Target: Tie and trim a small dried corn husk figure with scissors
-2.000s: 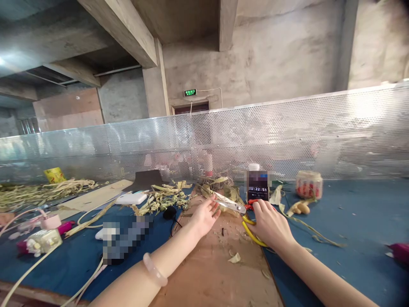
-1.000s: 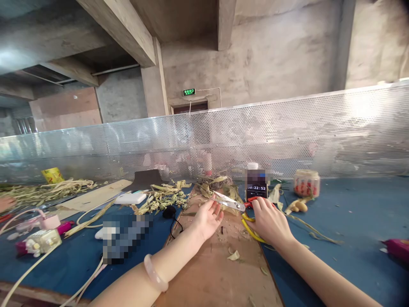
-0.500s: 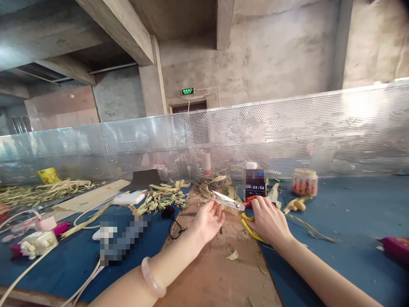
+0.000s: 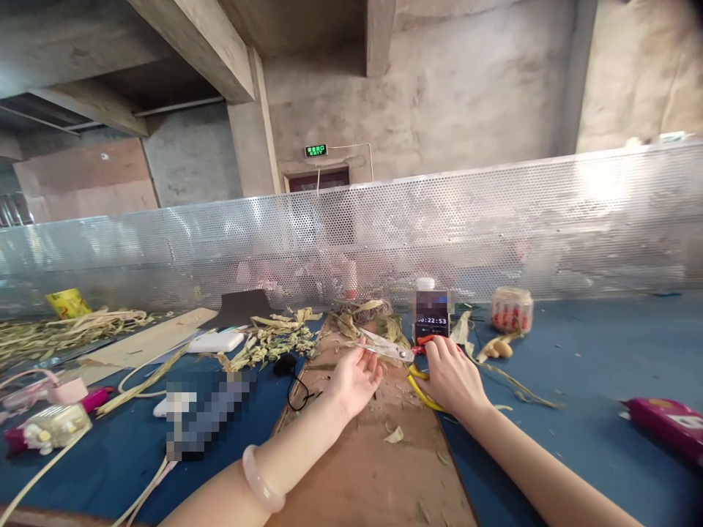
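Note:
My right hand (image 4: 453, 377) is wrapped round a pair of scissors (image 4: 405, 354) with one red and one yellow handle. Their blades point left and stand slightly apart, with the tips at the fingers of my left hand (image 4: 354, 384). That hand is turned palm up, its thumb and fingers curled in a pinch; whatever lies between them is too small to make out. Both hands are above a brown board (image 4: 373, 468) strewn with leaf scraps. Just beyond the blades lie dried leaves (image 4: 351, 322). A pale bangle (image 4: 261, 479) circles my left forearm.
Behind my right hand stands a phone (image 4: 432, 311) showing a timer. A clear jar (image 4: 510, 309) is farther right. Cut plant pieces (image 4: 280, 340), a white power bank (image 4: 215, 341) and cables lie left. A perforated metal screen (image 4: 220, 245) runs along the back.
The view has turned slightly right, so things sit a little farther left. The timer has advanced one second. Both hands and the scissors keep almost the same pose.

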Demonstrator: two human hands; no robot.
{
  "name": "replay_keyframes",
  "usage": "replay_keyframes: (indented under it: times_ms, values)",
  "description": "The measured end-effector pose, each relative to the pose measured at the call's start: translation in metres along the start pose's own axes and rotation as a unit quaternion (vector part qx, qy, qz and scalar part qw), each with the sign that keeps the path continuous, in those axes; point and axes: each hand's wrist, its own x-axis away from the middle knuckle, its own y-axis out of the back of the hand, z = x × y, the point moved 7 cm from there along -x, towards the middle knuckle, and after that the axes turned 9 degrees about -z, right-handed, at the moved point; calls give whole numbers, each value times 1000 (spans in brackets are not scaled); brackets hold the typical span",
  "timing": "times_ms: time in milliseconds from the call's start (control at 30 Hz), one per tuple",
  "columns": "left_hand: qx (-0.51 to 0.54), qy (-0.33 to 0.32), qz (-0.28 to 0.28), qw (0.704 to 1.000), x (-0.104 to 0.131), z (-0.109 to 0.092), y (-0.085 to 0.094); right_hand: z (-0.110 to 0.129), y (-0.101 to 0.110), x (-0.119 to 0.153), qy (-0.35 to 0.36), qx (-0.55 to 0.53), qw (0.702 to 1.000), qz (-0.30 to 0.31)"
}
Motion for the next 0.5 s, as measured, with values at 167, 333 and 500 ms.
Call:
replay_keyframes:
  times_ms: [167, 333, 500]
  values:
    - [-6, 3, 4, 1000, -1, 0, -1, -1, 0, 1, -1, 10, 1000, 9]
    - [-12, 5, 4, 1000, -2, 0, 0, 0, 1, 1, 6, 11, 1000, 7]
    - [-11, 5, 6, 1000, -2, 0, 0, -1, 2, 2, 10, 5, 1000, 5]
